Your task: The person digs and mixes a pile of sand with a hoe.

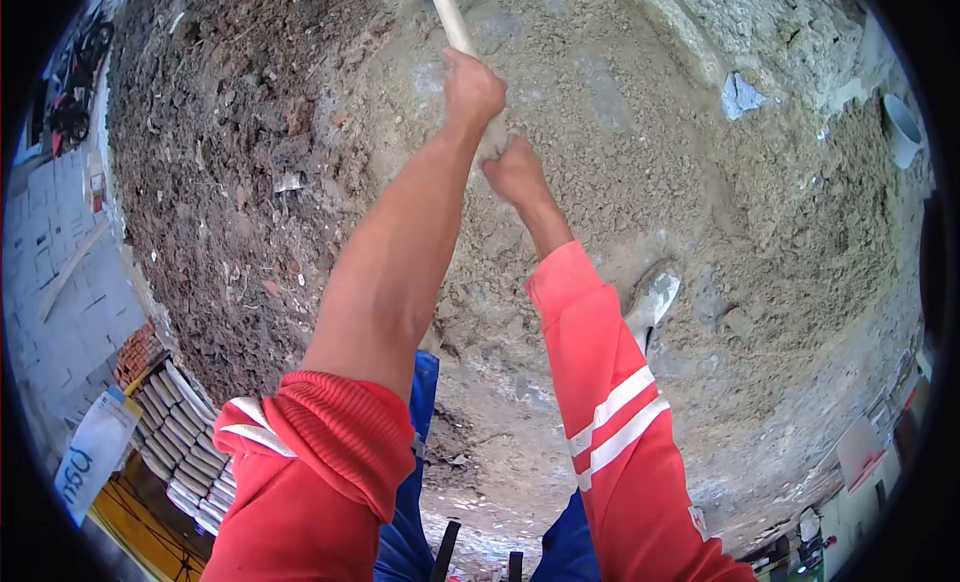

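Both my arms reach forward over a patch of grey-brown, sandy mix [640, 182]. My left hand [474, 90] is wrapped round a pale wooden tool handle [450, 20]. Just below it, my right hand [516, 172] grips the lower end of the same handle. The handle slants up to the top edge, where a bit of grey shows beside it; the working end is mostly cut off, so its kind cannot be told. Right of my right sleeve lies a shovel [655, 300] with its metal blade on the mix, partly hidden by that sleeve.
Dark, clumpy soil [240, 112] spreads on the left. A crumpled grey-white scrap [741, 97] and a pale bucket-like container [903, 132] lie at the right. Stacked grey pieces [180, 437], red bricks [138, 354] and a lettered sign [92, 457] stand at the lower left.
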